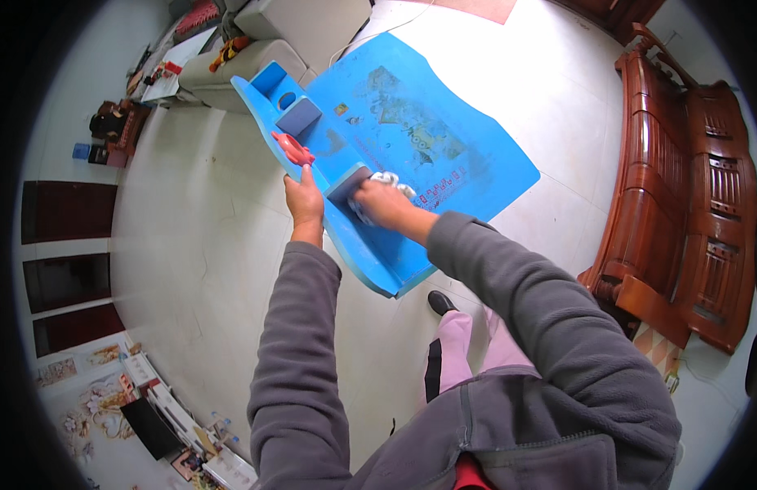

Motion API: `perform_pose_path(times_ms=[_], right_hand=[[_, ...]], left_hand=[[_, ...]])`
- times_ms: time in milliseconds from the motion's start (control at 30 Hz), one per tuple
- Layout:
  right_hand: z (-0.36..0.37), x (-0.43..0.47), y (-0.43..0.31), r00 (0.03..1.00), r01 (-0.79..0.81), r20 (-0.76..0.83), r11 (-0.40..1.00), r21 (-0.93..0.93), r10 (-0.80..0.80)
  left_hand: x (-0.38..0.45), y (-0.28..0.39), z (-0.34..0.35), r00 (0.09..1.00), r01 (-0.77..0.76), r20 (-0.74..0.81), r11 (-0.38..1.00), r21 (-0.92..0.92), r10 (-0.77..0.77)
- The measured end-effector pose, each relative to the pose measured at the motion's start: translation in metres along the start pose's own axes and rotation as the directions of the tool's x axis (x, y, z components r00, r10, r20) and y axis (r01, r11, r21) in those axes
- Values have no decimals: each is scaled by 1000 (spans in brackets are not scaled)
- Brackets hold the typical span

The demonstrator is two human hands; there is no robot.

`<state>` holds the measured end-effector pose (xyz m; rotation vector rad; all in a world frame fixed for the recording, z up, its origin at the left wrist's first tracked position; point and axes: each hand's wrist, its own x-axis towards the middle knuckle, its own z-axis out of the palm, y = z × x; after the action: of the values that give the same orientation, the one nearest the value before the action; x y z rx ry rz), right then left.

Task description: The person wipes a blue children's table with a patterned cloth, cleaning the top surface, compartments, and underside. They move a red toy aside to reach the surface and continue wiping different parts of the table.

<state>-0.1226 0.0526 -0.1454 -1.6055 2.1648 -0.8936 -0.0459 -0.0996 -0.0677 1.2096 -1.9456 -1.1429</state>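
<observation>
A blue children's desk top with worn cartoon prints and a raised shelf along its left side lies before me. My left hand grips the outer edge of that shelf, thumb on top, just below a red plastic ring-shaped piece. My right hand, slightly blurred, holds a crumpled white patterned cloth against a small upright divider of the shelf. Farther up the shelf are another divider and a round hole. What supports the desk top is hidden beneath it.
A carved wooden bench stands at the right. A grey sofa with a stuffed toy is at the upper left. A cable runs behind the desk top. Pale floor tiles stretch to the left.
</observation>
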Motion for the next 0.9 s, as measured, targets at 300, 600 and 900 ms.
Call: perform_pose_path(times_ms=[300,600,900], right_hand=[[-47,-64,17,630,405,529,822,400,-568],[-85,-35,42,888,266,378,963,41,-262],[-16,-27,4,944,-272,311,793,545,109]], left_hand=[[-2,9,-22,998,-12,-53,993,119,18],[-8,16,-23,999,29,-33,965,260,-21],[-7,26,-15,999,27,-45,985,169,-19]])
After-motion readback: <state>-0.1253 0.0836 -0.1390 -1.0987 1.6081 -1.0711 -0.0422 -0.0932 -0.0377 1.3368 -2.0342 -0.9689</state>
